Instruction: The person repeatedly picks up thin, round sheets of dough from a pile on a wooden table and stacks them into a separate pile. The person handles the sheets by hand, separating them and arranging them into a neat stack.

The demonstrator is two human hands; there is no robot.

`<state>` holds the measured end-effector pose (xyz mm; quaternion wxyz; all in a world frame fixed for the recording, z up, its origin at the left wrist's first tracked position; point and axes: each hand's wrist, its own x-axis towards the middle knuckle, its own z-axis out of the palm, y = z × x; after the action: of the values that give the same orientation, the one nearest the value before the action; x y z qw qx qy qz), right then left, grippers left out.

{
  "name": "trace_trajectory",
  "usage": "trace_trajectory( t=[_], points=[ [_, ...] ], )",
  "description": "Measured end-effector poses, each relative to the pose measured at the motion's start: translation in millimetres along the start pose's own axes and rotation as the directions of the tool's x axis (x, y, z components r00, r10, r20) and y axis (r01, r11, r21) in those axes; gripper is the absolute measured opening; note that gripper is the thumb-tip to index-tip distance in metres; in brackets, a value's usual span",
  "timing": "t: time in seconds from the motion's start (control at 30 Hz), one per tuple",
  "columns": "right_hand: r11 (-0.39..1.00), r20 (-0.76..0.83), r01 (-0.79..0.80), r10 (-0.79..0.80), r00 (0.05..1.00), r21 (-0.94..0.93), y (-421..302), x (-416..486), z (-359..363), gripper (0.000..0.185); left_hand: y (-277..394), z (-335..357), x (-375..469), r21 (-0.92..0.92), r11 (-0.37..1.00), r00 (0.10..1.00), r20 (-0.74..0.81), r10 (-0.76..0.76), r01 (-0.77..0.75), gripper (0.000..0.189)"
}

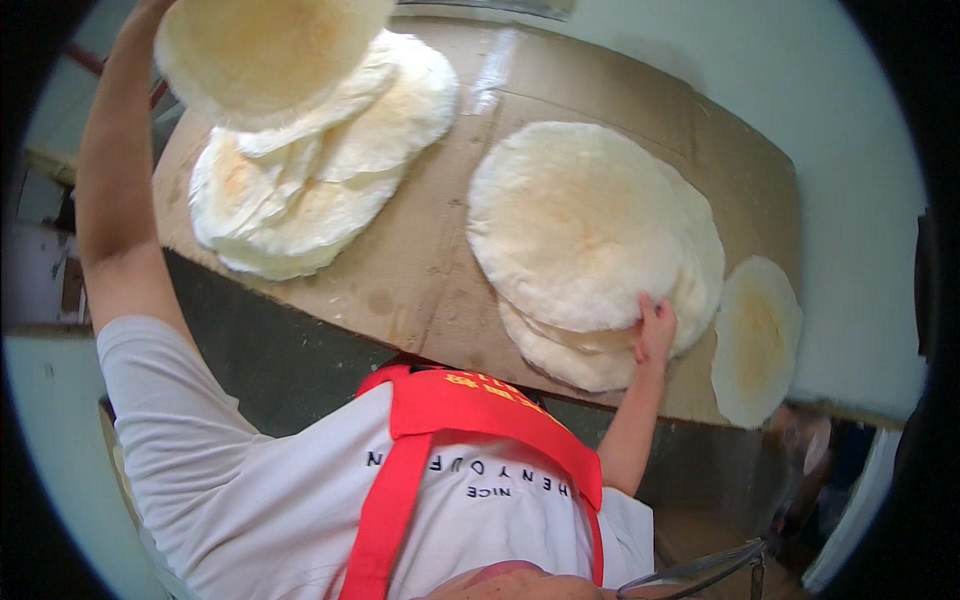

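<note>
My right hand pinches the near edge of a large, round, pale flatbread on top of the right-hand stack. More flatbreads lie under it, their edges offset. My left arm reaches up along the left side, and its hand is out of view past the top edge. Beside that wrist, a browned flatbread appears raised and tilted over the left pile, cut off by the frame. The left pile holds several folded and overlapping flatbreads. A single thin flatbread lies at the table's right end.
The table is covered with brown cardboard, with clear tape near its far edge. A pale wall stands beyond and to the right. Dark floor shows between my body and the table. I wear a red apron over a white shirt.
</note>
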<state>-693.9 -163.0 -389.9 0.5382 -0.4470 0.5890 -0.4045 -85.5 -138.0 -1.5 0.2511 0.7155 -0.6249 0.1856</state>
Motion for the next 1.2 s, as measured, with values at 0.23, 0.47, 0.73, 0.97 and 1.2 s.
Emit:
trace_trajectory(
  t=[0.23, 0.47, 0.73, 0.97, 1.2],
  points=[
    [0.930, 0.049, 0.008, -0.028, 0.998, 0.366, -16, -7, 19, 0.022, -10, 122, -111, 0.493, 0.839, 0.964, 0.232, 0.131, -0.232, 0.013],
    [0.913, -0.029, 0.082, -0.077, 0.997, 0.400, -51, -19, 47, 0.029, 104, 185, -242, -0.276, 0.961, 0.719, 0.663, 0.208, -0.024, 0.045],
    [0.943, 0.016, 0.288, -0.294, 0.956, 0.167, -87, -52, 101, 0.029, 341, 225, -198, -0.521, 0.850, 0.809, 0.532, 0.251, 0.080, 0.023],
    [0.848, -0.096, 0.223, -0.202, 0.975, 0.480, -45, -41, 40, 0.033, 201, 272, -146, -0.584, 0.536, 0.700, 0.714, -0.019, 0.610, 0.022],
    [0.911, -0.011, 0.050, -0.050, 0.999, 0.410, -21, -30, 0, 0.035, 50, 209, -63, -0.619, 0.579, 0.783, 0.620, -0.054, 0.530, 0.020]
  ],
)
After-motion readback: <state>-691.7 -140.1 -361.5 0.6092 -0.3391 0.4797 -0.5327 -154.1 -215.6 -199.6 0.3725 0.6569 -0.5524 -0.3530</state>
